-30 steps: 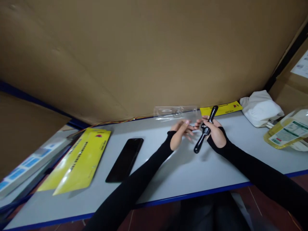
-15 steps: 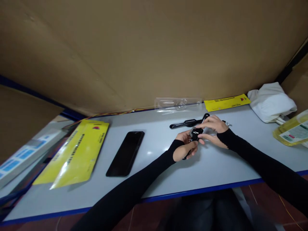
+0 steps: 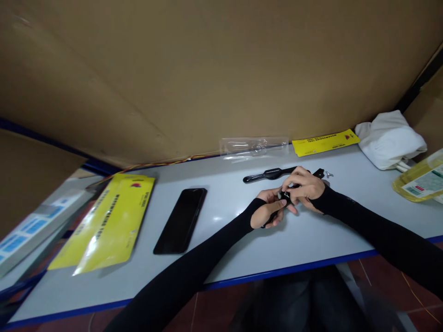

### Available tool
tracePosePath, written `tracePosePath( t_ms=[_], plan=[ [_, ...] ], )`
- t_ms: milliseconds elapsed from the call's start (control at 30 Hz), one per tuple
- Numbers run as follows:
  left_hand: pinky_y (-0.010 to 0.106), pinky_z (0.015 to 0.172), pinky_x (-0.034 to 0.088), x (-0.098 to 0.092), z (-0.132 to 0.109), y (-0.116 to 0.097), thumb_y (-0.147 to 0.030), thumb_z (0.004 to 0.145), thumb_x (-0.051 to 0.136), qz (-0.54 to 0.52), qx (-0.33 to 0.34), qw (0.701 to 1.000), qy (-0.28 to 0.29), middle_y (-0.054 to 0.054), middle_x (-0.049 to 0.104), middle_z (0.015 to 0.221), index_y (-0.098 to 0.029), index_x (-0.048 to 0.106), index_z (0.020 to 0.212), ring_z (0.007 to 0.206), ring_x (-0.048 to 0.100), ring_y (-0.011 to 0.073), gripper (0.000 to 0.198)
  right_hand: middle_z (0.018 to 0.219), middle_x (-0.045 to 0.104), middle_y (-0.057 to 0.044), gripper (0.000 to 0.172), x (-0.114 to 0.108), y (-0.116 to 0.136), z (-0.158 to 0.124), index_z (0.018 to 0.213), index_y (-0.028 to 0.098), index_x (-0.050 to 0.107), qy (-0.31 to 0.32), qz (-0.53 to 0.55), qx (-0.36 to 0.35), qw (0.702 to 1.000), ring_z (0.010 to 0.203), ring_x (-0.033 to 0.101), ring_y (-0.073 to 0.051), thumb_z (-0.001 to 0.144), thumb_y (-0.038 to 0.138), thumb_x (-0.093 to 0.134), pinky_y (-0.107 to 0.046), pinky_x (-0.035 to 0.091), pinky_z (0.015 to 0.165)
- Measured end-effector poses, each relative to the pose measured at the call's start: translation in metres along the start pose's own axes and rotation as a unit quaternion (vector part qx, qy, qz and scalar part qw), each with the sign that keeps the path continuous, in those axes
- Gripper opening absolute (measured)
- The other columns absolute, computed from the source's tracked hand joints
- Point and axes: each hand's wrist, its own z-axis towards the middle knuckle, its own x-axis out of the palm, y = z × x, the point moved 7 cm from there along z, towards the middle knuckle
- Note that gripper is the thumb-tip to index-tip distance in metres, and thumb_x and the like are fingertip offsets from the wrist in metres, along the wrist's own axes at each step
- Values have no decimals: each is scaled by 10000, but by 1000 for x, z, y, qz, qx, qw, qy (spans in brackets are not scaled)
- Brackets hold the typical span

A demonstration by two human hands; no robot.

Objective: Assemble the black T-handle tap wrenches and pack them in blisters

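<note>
My left hand (image 3: 272, 210) is closed around a black spokeshave (image 3: 285, 196), with one handle end showing below the fingers. My right hand (image 3: 304, 186) has its thumb and fingers pinched at the middle of the same tool, where a small silver part shows; the fingers hide most of it. Behind the hands another black spokeshave (image 3: 272, 174) lies on the table, its right end covered by my right hand. Just past the right hand lie a black notched end piece (image 3: 319, 173) and a small silver wing screw (image 3: 329, 174).
Yellow printed cards (image 3: 117, 221) lie at the left, and more yellow cards (image 3: 325, 142) at the back. A black phone (image 3: 180, 221) rests left of my hands. Clear plastic packaging (image 3: 254, 146) leans on the back wall. White cloth (image 3: 391, 140) and a yellow liquid bottle (image 3: 420, 180) stand right.
My right hand's fingers have closed in over the middle of the held spokeshave, covering more of it. The notched black end and wing screw now show more clearly beside that hand.
</note>
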Motion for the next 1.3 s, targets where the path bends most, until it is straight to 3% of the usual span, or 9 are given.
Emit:
tracePosePath(
  t_ms=[167,333,667,733,800,933,1033,1167,1300],
  plan=[
    [202,269,259,2,-1,-2,-452,854,804,12,10,1000,-6,13,673,582,-91,623,1060,297,401,76,453,1003,657,-92,151,-10,5,-1,1005,209,760,-66,-25,11,997,958,573,-252,870,158,716,-416,527,854],
    [197,277,263,-2,1,1,-493,833,809,17,7,999,-31,-24,594,480,-137,599,961,290,404,92,433,1031,683,-72,263,-3,10,-2,792,255,788,-18,-23,12,999,1024,533,-261,853,40,650,-408,511,875],
    [195,286,234,-4,0,2,-525,821,798,24,12,997,-66,-34,569,452,-159,586,878,266,347,72,427,1055,636,-85,168,-15,10,-4,1015,234,787,-82,-67,60,993,1007,563,-260,852,202,764,-429,530,889],
    [201,292,228,-3,-1,1,-516,838,789,27,19,997,-71,-35,567,461,-135,620,893,272,341,66,420,986,638,-75,124,-15,12,-3,923,229,788,-77,-59,66,993,948,580,-236,906,158,688,-396,519,843],
    [205,292,220,-2,-1,0,-512,849,781,26,22,997,-72,-41,554,458,-114,651,924,274,327,63,426,950,641,-67,249,-14,13,-3,776,224,752,-72,-37,63,995,911,583,-218,907,73,604,-372,505,813],
    [203,293,214,-2,-2,1,-523,840,792,25,22,997,-73,-48,537,448,-120,652,918,273,328,65,434,1016,629,-75,210,-12,11,-3,929,231,778,-76,-12,70,995,935,593,-224,869,90,636,-384,521,831],
    [204,292,212,-2,-2,1,-539,836,798,22,30,997,-72,-54,519,443,-118,659,916,279,313,62,450,979,638,-66,244,-11,12,-3,770,232,746,-64,-16,61,996,934,591,-223,865,61,601,-372,511,818],
    [203,295,221,-2,-3,1,-542,822,816,13,33,995,-91,-59,525,451,-151,615,890,280,307,59,445,1060,637,-67,211,-15,12,-3,1012,242,775,-76,-12,101,992,915,614,-207,859,129,684,-362,536,806],
    [199,315,215,0,-3,0,-573,837,795,26,30,996,-85,-64,508,461,-124,639,943,305,304,51,487,978,669,-69,190,-15,19,-2,772,234,748,-75,-27,71,994,972,599,-236,845,81,662,-371,531,809]
  ],
)
